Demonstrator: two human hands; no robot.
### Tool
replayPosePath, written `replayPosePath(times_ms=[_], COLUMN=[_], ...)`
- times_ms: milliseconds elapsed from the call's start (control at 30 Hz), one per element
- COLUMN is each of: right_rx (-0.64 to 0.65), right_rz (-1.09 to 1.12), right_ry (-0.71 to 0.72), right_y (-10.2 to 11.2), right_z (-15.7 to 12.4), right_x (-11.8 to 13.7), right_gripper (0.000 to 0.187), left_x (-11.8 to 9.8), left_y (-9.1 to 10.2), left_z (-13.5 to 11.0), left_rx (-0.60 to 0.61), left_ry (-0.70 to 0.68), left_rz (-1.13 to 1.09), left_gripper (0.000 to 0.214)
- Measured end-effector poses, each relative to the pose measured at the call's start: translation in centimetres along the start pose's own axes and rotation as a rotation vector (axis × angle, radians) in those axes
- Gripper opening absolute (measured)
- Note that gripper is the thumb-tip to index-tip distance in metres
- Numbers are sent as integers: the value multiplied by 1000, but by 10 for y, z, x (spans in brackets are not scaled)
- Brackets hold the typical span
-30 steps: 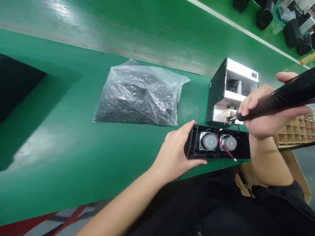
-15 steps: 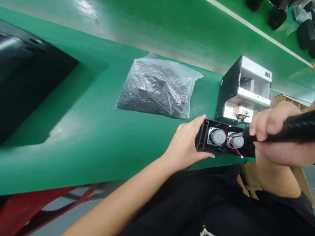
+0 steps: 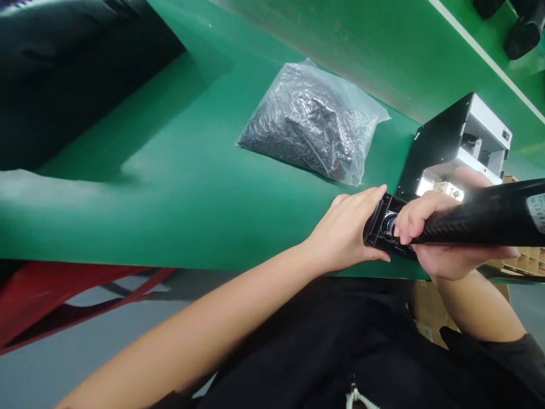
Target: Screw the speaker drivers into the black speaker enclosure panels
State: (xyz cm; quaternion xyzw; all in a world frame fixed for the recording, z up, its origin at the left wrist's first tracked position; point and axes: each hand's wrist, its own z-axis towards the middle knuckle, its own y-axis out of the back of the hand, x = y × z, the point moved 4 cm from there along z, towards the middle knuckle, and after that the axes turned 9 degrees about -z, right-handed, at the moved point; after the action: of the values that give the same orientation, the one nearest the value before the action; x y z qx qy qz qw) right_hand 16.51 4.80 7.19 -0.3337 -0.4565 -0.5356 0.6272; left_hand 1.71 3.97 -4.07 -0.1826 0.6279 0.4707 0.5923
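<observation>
My left hand (image 3: 347, 230) grips the left end of a black speaker housing (image 3: 375, 227), thumb on the near side and fingers on the far side. One round speaker driver (image 3: 388, 225) shows inside the housing; the rest is covered by my right hand (image 3: 434, 227). That hand is wrapped around a black electric screwdriver (image 3: 489, 216), which lies nearly level across the view, its body reaching the right edge. The screwdriver's tip is hidden behind my right fingers, so contact with the housing cannot be made out.
A clear plastic bag (image 3: 315, 122) of dark small parts lies beyond my left hand on the green table (image 3: 204, 221). A black and silver machine (image 3: 443, 136) stands behind the housing. At the upper left is a large black object (image 3: 85, 79); a red stool (image 3: 63, 289) is below the table edge.
My right hand and the screwdriver have moved left over the housing, covering the second driver and the red wire. The left hand keeps its hold. The whole view has shifted and tilted.
</observation>
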Motion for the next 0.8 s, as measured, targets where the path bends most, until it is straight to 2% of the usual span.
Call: replayPosePath(times_ms=[67,133,267,400,667,733,800], right_rx=[35,7,-63,-84,-6,20,70], right_rz=[-9,-42,-142,-103,-113,-158,-213], right_ry=[83,112,94,100,162,178,132], right_y=[1,2,1,0,3,4,5], right_z=[2,4,5,2,-13,-20,-26], right_x=[0,-1,0,1,-3,-1,0], right_gripper=[68,67,68,61,78,71,55], left_x=[0,0,0,1,0,-2,-3], left_y=[-1,-2,-1,-1,0,0,0], left_z=[0,1,1,0,1,1,3], left_rx=[-1,-5,-7,-4,-16,-20,-20], left_ry=[-8,-14,-25,-26,-25,-22,-15], left_rz=[-14,-19,-33,-47,-48,-45,-45], left_gripper=[152,153,151,153,143,137,133])
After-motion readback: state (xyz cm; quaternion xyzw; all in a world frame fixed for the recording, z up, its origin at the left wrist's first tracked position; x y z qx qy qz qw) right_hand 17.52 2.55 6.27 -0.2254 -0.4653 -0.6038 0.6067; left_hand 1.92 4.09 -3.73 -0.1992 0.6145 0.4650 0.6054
